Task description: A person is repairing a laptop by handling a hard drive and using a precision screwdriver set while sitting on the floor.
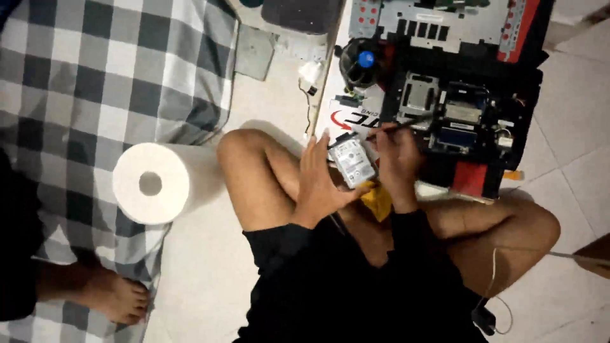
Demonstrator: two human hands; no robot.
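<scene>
My left hand [318,181] holds a small silver hard drive [351,160] from its left side, above my crossed legs. My right hand [397,159] is at the drive's right edge and grips a thin dark screwdriver [406,124] whose shaft points up and right toward the opened computer. A yellow cloth [379,201] lies just under the drive, between my wrists.
An opened black and red computer chassis [467,114] with bare boards lies on the tiled floor ahead, a round fan [362,60] at its left. A white paper roll [150,183] rests on a checked blanket [95,76]. Another person's foot [114,295] is at lower left.
</scene>
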